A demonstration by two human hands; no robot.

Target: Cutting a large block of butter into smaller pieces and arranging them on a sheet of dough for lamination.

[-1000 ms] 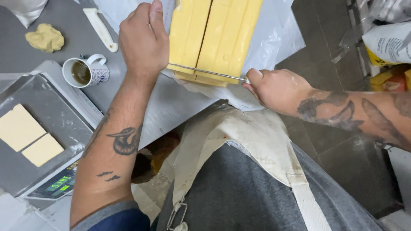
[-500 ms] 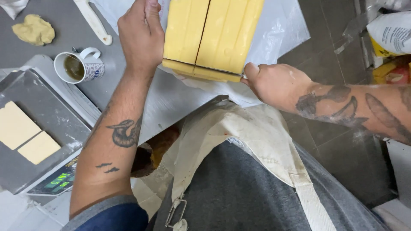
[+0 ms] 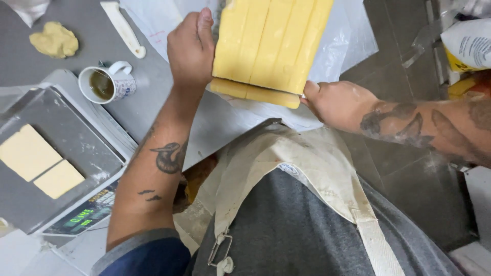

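A big pale-yellow block (image 3: 271,46), scored lengthwise into strips, lies on a clear plastic sheet (image 3: 342,46) on the grey counter. A thin slice (image 3: 255,92) sits cut off along its near end, slightly apart from the block. My left hand (image 3: 192,51) grips the block's left side, fingers pointing away from me. My right hand (image 3: 337,105) is a closed fist at the slice's right end. Only a tiny pale tip of the cutter it holds shows.
A scale with a metal tray (image 3: 76,138) stands at the left and carries two flat yellow slabs (image 3: 28,153); its display (image 3: 84,212) is lit. A mug (image 3: 105,84), a dough lump (image 3: 53,41) and a white scraper (image 3: 123,28) lie behind it. A bag (image 3: 468,43) stands at the right.
A thin blade lay across the block's near end a second ago. It has gone down through, leaving a separated slice. My right hand has moved closer to the block.
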